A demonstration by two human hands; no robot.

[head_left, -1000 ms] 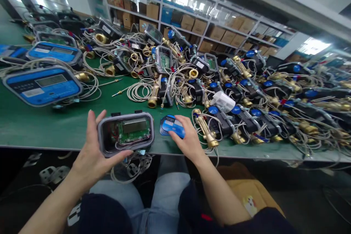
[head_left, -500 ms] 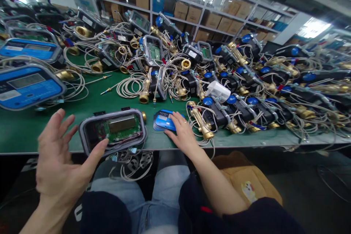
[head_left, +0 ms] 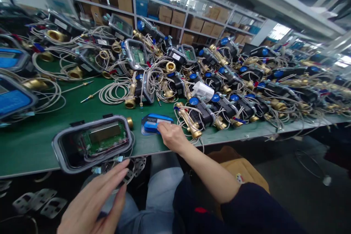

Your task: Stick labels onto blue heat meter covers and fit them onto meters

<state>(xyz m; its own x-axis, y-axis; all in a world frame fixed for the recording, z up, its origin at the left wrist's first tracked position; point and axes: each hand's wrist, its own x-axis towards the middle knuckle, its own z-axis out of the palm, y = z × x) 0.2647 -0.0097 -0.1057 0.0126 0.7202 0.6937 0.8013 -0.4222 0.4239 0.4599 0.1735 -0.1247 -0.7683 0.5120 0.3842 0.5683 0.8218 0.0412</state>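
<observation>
Blue faceplates lie stacked on the counter, near the meter case. The right hand pinches the upper one; the left hand, fingers loosely extended and empty, hovers before the case.

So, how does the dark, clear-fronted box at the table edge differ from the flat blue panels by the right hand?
The dark, clear-fronted box looks deep and larger; the flat blue panels look thin and smaller. The box shows a green circuit board; the panels show printed blue. Both have rounded corners.
</observation>
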